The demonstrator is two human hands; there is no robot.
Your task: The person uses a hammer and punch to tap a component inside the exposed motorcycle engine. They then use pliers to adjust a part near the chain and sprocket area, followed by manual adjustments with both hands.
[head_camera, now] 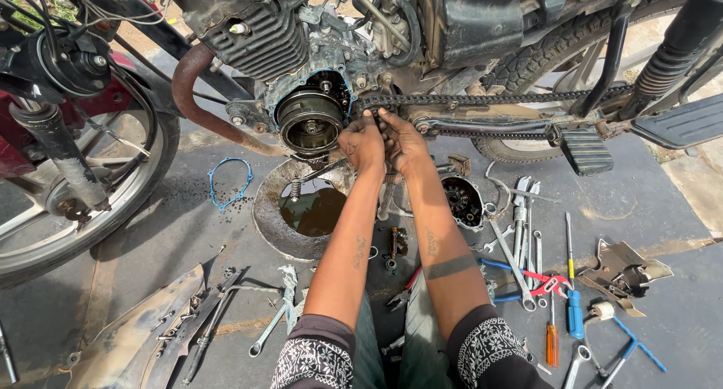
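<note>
A motorcycle stands in front of me with its engine side cover off, so the round flywheel (310,123) shows. The drive chain (482,100) runs right from the front sprocket area. My left hand (362,142) and my right hand (402,141) are pressed together just right of the flywheel, where the chain meets the engine. Their fingers curl around the chain's front end; the sprocket is hidden behind them. I cannot tell whether either hand holds a small part.
A metal pan (271,216) of dark oil lies below the engine, a blue gasket (229,182) to its left. The removed engine cover (462,201), several wrenches (520,231), screwdrivers (572,298) and pliers (538,283) lie at right. The front wheel (83,201) stands at left, a footrest (584,149) at right.
</note>
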